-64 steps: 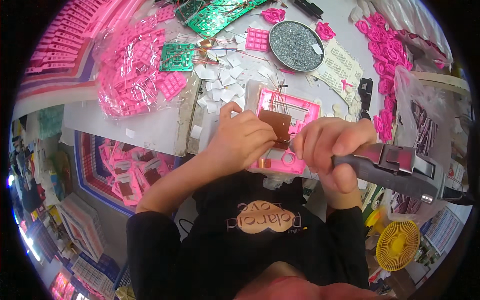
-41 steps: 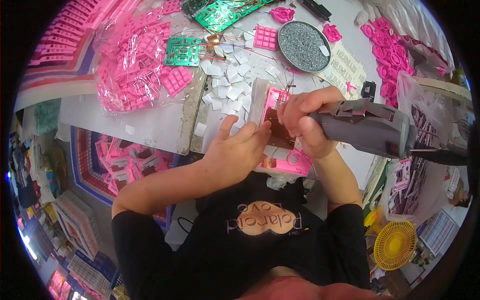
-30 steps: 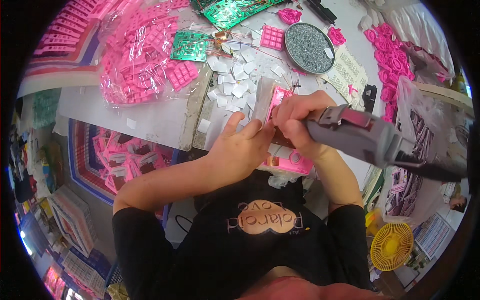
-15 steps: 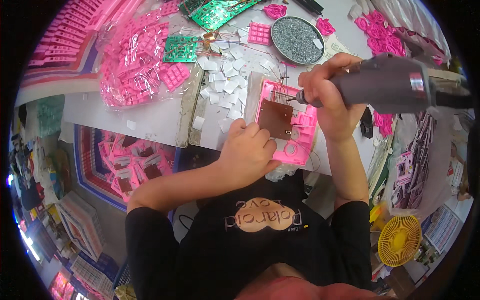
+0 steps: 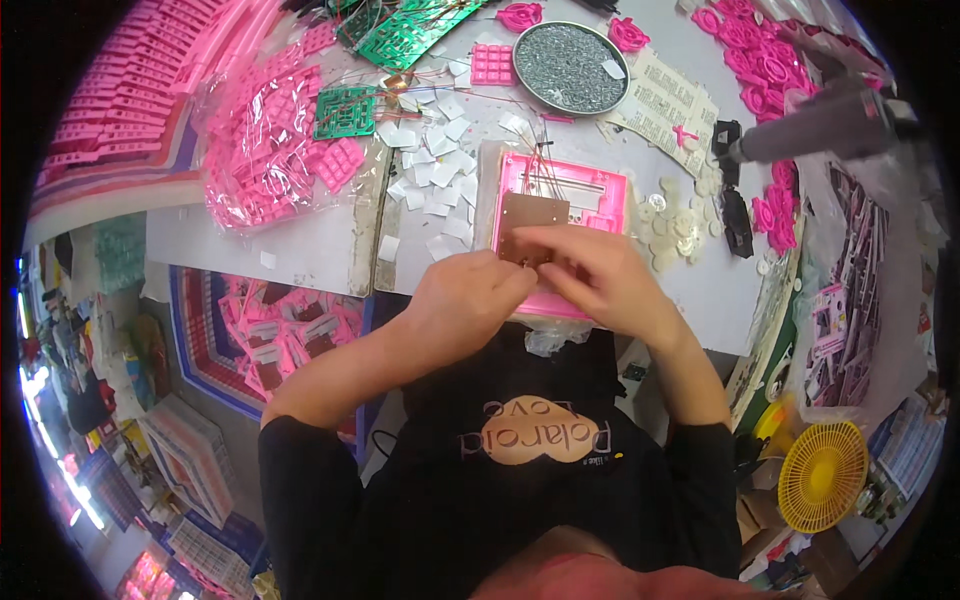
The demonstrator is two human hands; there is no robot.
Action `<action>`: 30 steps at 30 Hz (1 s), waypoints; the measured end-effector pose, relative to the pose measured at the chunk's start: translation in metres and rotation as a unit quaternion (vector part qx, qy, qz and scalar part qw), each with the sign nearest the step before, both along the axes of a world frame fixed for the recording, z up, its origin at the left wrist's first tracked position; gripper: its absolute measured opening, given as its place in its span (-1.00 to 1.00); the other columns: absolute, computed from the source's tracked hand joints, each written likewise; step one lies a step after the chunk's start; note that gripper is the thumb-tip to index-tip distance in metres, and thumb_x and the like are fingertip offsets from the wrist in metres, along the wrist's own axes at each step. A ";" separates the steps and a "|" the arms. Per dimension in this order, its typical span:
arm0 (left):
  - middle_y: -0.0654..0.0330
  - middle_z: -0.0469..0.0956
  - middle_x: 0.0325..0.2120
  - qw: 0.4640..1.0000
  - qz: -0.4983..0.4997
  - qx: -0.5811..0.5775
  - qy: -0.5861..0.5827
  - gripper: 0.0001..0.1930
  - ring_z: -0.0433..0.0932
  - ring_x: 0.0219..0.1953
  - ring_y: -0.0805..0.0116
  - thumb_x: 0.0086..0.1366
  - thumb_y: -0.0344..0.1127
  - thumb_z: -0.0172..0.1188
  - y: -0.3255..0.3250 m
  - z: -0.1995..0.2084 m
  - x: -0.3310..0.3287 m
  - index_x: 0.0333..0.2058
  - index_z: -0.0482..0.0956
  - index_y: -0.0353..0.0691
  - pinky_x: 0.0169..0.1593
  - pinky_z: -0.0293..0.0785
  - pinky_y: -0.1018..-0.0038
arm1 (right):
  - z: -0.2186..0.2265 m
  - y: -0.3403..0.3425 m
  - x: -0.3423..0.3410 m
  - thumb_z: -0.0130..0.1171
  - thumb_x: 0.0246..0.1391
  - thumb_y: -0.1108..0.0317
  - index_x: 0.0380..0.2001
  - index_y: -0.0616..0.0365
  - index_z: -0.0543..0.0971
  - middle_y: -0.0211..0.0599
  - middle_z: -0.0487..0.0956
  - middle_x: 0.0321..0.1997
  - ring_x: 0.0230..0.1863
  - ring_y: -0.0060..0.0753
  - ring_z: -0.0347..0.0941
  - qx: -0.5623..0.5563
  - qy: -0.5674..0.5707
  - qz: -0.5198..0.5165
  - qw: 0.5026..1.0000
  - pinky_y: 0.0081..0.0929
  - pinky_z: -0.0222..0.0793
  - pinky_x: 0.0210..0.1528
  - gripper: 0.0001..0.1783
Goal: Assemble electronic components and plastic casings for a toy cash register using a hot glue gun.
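Note:
A pink plastic casing (image 5: 515,172) lies in front of me with a brown circuit board (image 5: 535,208) inside it and thin wires rising from its far end. My left hand (image 5: 470,300) is closed at the board's near edge, thumb and finger pinched; what they hold, if anything, is too small to make out. Over the board's near right part reaches my right hand (image 5: 605,280), its fingers stretched out and thumb apart, tips close to the left hand's. The dark electric screwdriver (image 5: 820,130) hangs at the right, untouched by either hand.
A round dish of small screws (image 5: 570,68) stands beyond the casing. White paper pieces (image 5: 440,170) lie left of it, near a bag of pink keypads (image 5: 265,140) and green circuit boards (image 5: 345,112). At the right are pale discs (image 5: 675,225) and pink parts (image 5: 750,50).
My right hand has let go of the electric screwdriver, which has swung away right, and has come down to the board. My left hand stays near the board's near edge.

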State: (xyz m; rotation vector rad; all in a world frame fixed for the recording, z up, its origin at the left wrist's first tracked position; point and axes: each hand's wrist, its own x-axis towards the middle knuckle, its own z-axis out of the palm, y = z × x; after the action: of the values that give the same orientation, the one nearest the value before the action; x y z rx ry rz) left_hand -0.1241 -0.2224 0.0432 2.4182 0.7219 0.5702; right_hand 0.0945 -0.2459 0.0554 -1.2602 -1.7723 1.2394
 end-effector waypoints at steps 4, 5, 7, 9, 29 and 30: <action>0.20 0.57 -0.44 0.996 0.057 -0.048 -0.041 -0.86 0.56 -0.40 0.15 0.11 -0.39 0.27 0.004 -0.002 -0.002 -0.31 0.58 -0.14 -0.32 0.49 0.23 | -0.002 0.022 -0.006 0.25 0.06 0.53 -0.11 0.20 0.61 -0.21 0.63 -0.30 -0.40 -0.26 0.56 0.103 -0.055 0.085 0.989 -0.42 0.46 -0.36 -0.72; 0.20 0.59 -0.42 0.992 0.078 -0.076 -0.064 -0.85 0.55 -0.39 0.15 0.11 -0.38 0.30 0.004 -0.004 -0.002 -0.30 0.60 -0.13 -0.31 0.48 0.23 | -0.005 0.023 -0.006 0.27 0.06 0.52 -0.15 0.21 0.62 -0.23 0.62 -0.34 -0.44 -0.30 0.54 0.099 -0.057 0.067 0.991 -0.44 0.43 -0.39 -0.76; 0.20 0.59 -0.40 0.980 0.142 -0.111 -0.089 -0.86 0.54 -0.35 0.16 0.12 -0.41 0.34 0.006 -0.009 -0.004 -0.32 0.62 -0.15 -0.27 0.44 0.28 | -0.010 0.022 -0.004 0.31 0.05 0.50 -0.24 0.22 0.63 -0.28 0.60 -0.42 -0.52 -0.39 0.49 0.089 -0.061 0.031 0.994 -0.46 0.39 -0.45 -0.83; 0.23 0.59 -0.37 0.979 0.158 -0.093 -0.085 -0.87 0.52 -0.28 0.19 0.11 -0.41 0.37 0.011 -0.012 -0.006 -0.33 0.64 -0.15 -0.19 0.38 0.31 | -0.007 0.019 -0.006 0.34 0.04 0.48 -0.28 0.21 0.63 -0.33 0.58 -0.47 -0.55 -0.49 0.43 0.011 -0.050 -0.010 0.999 -0.51 0.33 -0.48 -0.86; 0.36 0.51 -0.22 0.988 0.144 -0.031 -0.048 -0.86 0.44 -0.11 0.32 0.00 -0.40 0.36 0.006 -0.019 0.006 -0.42 0.61 -0.06 -0.01 0.08 0.19 | -0.004 0.013 -0.008 0.29 0.02 0.47 -0.30 0.15 0.62 -0.25 0.64 -0.48 -0.55 -0.40 0.55 -0.041 -0.047 -0.032 0.998 -0.47 0.41 -0.49 -0.87; 0.34 0.51 -0.20 0.988 0.143 -0.035 -0.049 -0.85 0.44 -0.11 0.31 -0.01 -0.41 0.34 0.006 -0.019 0.007 -0.42 0.60 -0.07 -0.01 0.08 0.19 | -0.003 0.013 -0.008 0.29 0.03 0.47 -0.29 0.15 0.61 -0.26 0.65 -0.48 -0.55 -0.43 0.54 -0.046 -0.039 -0.036 0.998 -0.49 0.40 -0.49 -0.86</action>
State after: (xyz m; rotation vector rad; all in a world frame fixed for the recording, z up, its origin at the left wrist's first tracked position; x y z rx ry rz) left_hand -0.1176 -0.2164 0.0245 2.2190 1.0366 0.7566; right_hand 0.0860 -0.2327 0.0522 -1.4294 -1.7260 1.2582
